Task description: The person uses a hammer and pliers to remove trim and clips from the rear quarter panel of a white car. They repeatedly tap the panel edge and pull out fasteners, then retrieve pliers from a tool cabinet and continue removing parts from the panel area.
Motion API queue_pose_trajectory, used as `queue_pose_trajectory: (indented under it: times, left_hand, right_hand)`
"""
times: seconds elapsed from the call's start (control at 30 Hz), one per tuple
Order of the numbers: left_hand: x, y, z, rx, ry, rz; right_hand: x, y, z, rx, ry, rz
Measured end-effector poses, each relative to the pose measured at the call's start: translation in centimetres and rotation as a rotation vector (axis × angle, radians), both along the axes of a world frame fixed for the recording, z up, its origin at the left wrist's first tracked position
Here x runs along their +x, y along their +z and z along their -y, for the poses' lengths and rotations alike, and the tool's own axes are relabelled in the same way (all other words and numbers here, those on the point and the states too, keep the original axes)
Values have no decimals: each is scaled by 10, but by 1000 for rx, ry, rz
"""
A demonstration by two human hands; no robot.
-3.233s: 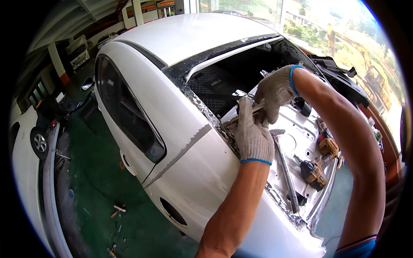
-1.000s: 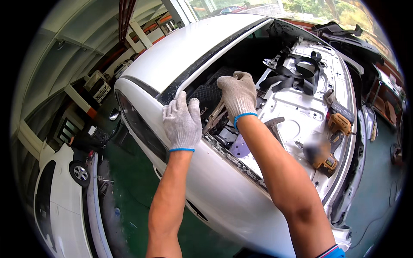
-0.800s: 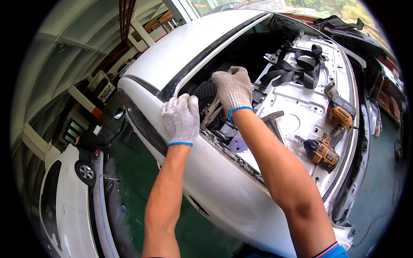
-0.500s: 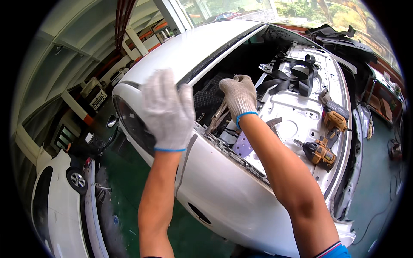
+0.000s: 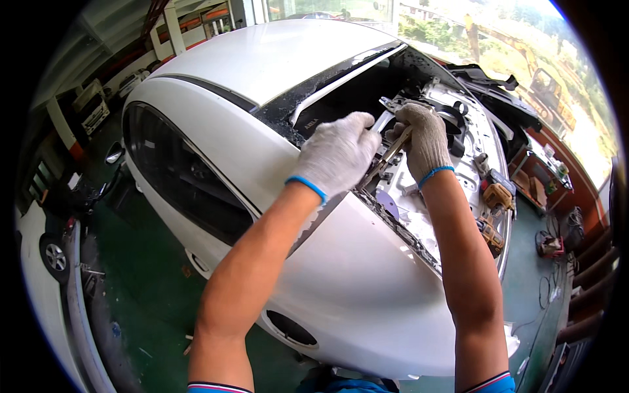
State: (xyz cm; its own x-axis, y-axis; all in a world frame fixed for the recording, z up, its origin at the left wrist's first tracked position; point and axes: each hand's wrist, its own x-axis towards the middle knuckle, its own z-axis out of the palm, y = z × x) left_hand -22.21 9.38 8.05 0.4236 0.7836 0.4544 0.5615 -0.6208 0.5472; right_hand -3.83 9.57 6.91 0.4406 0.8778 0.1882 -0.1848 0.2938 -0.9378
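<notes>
Metal bar [image 5: 388,156], thin, in gloved hands

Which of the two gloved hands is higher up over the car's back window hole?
The right hand. It reaches further into the window opening of the white car, touching a thin metal tool, while the left hand sits lower, nearer the car's side.

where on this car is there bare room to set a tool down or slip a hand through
Free: the white roof and the smooth rear fender below the window edge, though both slope. Crowded: the rear shelf, where the left hand and right hand work a flat bar, with yellow power tools behind.
</notes>
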Motion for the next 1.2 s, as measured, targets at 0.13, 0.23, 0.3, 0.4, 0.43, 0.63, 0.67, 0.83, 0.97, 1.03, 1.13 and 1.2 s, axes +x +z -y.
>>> queue_pose_trajectory:
  times: [0.13, 0.23, 0.3, 0.4, 0.43, 0.63, 0.67, 0.83, 0.97, 1.03, 1.13, 1.2]
  left_hand:
    - [-35, 18, -24, -520, -393, 263]
    - [-32, 24, -26, -326, -453, 57]
    - [-17, 17, -42, -376, -510, -75]
    - [15, 15, -44, -428, -559, -190]
    - [24, 4, -53, -473, -604, -146]
    - [55, 7, -74, -612, -692, -52]
    - [55, 9, -72, -544, -611, -132]
    - [46, 12, -69, -377, -530, -248]
    - [65, 1, -73, -306, -525, -317]
    - [63, 3, -73, -282, -515, -335]
    - [55, 12, -70, -292, -488, -365]
    - [44, 31, -61, -378, -500, -397]
  right_hand:
    - [-1, -4, -6, 103, 19, -56]
    - [1, -2, -5, 87, 0, -60]
    - [-4, 1, -4, 61, 26, -102]
    - [8, -2, -3, 30, 21, -97]
    - [-14, 8, 3, 21, 25, -89]
    - [-2, 5, 3, -32, -52, -40]
    - [9, -3, -3, 1, 56, -40]
    - [9, -5, 4, 81, 137, 147]
    - [22, 9, 4, -66, 156, -183]
    - [19, 16, 0, -135, 90, -188]
    - [12, 16, -4, -84, 32, -46]
    - [16, 8, -6, -74, -27, -21]
